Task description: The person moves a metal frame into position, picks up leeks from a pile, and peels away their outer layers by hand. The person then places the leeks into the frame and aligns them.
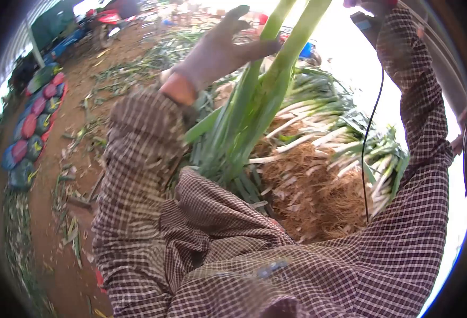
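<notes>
My left hand (220, 50), in a pale glove, is raised at the upper middle with fingers spread. Its thumb crosses in front of a leek (283, 66), whose pale stalks run up out of view and whose green leaves hang down. My right hand (379, 6) is at the top right edge, mostly cut off, so its fingers cannot be made out. Just below it is a dark box-like object (367, 26); whether it is held or strapped on does not show. A thin black cord (371, 124) hangs below this hand.
A pile of leeks (328, 138) with brown roots (318, 185) lies before me. Several filled net sacks (34, 119) line the left side. Leaf scraps (106, 90) litter the brown ground. A red motorcycle (109, 18) stands at the back left.
</notes>
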`<move>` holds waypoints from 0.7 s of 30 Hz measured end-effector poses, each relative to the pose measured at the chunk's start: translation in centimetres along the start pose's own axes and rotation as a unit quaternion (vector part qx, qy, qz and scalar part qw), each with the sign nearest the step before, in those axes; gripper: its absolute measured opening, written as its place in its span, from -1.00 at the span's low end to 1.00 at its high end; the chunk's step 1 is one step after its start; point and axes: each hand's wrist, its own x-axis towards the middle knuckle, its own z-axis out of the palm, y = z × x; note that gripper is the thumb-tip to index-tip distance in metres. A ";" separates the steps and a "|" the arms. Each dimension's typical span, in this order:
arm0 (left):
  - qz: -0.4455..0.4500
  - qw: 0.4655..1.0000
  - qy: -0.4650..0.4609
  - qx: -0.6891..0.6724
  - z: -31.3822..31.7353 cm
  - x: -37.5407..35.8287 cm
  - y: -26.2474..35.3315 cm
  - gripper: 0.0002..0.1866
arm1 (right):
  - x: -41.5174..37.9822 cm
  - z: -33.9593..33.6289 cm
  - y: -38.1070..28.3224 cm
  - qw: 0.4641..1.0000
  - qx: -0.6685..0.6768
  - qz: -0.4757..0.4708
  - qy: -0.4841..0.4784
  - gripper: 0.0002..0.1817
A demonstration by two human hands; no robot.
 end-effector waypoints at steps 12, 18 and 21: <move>-0.027 0.976 0.180 -0.122 -2.5 -1.2 -1.7 -0.52 | 7.4 12.9 7.1 0.971 0.116 0.008 -0.208 -0.27; -0.142 0.904 0.403 0.017 -1.2 -3.6 -5.9 -0.47 | 2.7 17.6 17.7 0.977 -0.011 -0.156 -0.147 -0.25; -0.135 0.898 0.417 0.045 2.4 -5.2 -8.3 -0.37 | -0.1 21.7 19.4 0.996 0.029 -0.068 -0.057 -0.42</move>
